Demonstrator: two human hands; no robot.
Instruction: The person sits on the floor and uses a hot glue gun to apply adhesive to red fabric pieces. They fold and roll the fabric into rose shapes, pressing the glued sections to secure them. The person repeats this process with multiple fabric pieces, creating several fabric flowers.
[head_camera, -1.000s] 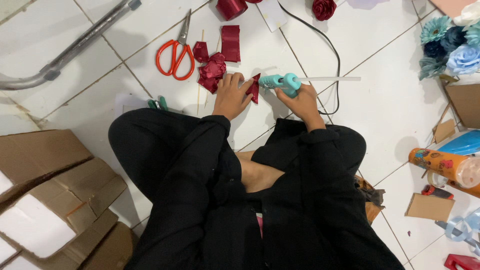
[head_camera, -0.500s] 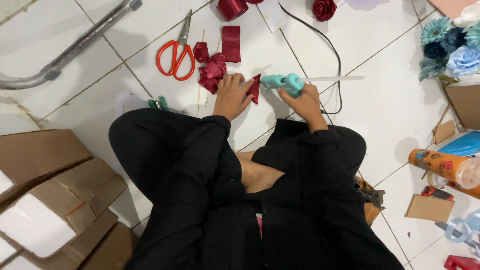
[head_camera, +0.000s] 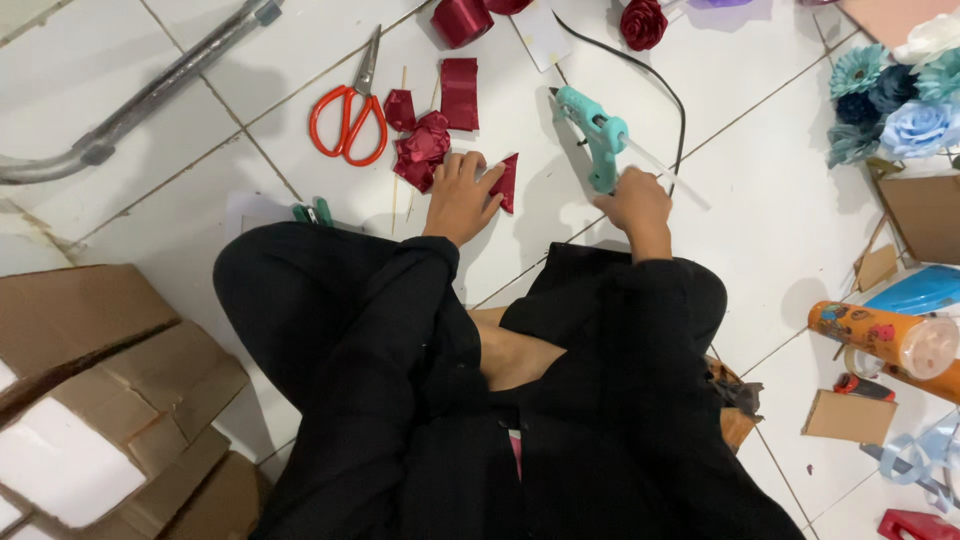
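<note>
The person sits on a white tiled floor (head_camera: 180, 200), legs in black clothing, and both hands reach forward. The left hand (head_camera: 462, 196) lies flat with the fingers spread a little; it presses on a folded piece of dark red ribbon (head_camera: 507, 181), a small triangle that sticks out to the right of the fingers and rests on the floor. The hand is not closed around it — it only holds it down. The right hand (head_camera: 634, 205) is closed around the handle of a teal glue gun (head_camera: 597, 135), whose nozzle points away from the person, toward the upper left; the gun is lifted a little or tilted, I cannot tell which. A black cord (head_camera: 668, 95) runs from the gun in a curve toward the top. Just beside the left hand, to the upper left, lies a small heap of folded red ribbon pieces (head_camera: 424, 148), and a flat strip of the same ribbon (head_camera: 460, 93) is above it. Orange-handled scissors (head_camera: 350, 112) lie near, further left. A finished red ribbon rose (head_camera: 643, 22) is at the top, and blue paper flowers (head_camera: 895, 95) are at the right edge.
</note>
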